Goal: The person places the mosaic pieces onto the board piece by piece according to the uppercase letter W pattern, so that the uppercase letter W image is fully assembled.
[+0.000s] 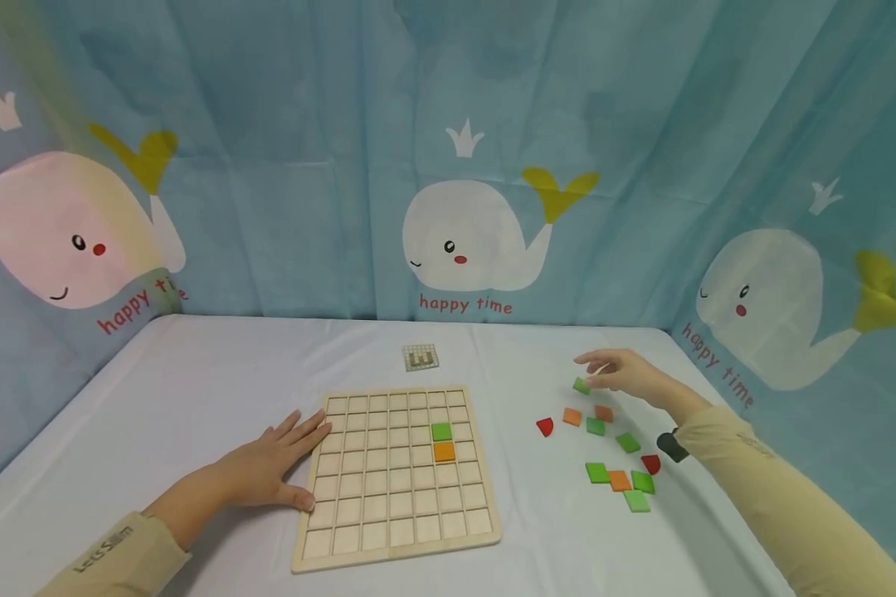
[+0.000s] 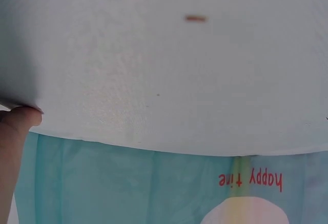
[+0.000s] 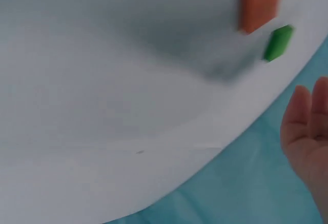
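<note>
A wooden grid board (image 1: 388,506) lies on the white table, with one green square tile (image 1: 441,431) and one orange square tile (image 1: 444,451) in neighbouring cells near its right side. My left hand (image 1: 269,464) rests spread along the board's left edge, fingertips and thumb on the rim. Over at the right, my right hand (image 1: 623,371) hovers with loosely bent fingers beside a green tile (image 1: 581,385). The right wrist view shows that green tile (image 3: 279,43) lying on the table, apart from the fingers, near an orange tile (image 3: 260,6).
Several loose green and orange tiles, such as a light green one (image 1: 637,501), lie scattered right of the board with two red quarter-round pieces (image 1: 545,427). A small patterned grid card (image 1: 421,357) sits behind the board. A whale-print curtain (image 1: 306,207) hangs at the back.
</note>
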Action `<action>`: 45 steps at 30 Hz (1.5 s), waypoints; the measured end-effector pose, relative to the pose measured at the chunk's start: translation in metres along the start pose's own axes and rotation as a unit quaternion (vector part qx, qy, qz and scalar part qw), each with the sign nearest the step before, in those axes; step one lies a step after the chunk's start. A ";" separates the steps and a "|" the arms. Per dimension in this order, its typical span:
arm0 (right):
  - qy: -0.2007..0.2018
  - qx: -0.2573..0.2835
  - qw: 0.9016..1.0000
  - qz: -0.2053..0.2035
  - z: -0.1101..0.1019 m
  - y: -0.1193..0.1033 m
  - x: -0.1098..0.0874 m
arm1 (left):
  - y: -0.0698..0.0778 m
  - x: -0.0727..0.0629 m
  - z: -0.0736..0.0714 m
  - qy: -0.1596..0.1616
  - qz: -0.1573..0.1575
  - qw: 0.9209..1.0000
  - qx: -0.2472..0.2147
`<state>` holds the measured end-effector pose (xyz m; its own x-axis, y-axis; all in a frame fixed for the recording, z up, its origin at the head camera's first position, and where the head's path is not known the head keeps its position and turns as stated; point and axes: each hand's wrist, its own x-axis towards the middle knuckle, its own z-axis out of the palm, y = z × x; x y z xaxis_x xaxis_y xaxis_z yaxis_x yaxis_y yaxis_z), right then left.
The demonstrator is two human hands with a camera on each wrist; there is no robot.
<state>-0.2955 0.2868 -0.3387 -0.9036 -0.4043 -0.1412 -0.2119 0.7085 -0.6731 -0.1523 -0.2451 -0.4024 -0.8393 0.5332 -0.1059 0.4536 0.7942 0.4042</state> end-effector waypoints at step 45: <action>-0.069 -0.095 0.990 0.080 0.004 0.045 0.043 | -0.001 -0.002 0.000 -0.006 -0.012 1.000 -0.008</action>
<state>-0.3423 0.2988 -0.3783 -0.8748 -0.3438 -0.3412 -0.1482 0.8606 -0.4872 -0.1514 -0.2464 -0.4024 -0.8461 0.5179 -0.1259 0.4291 0.8021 0.4153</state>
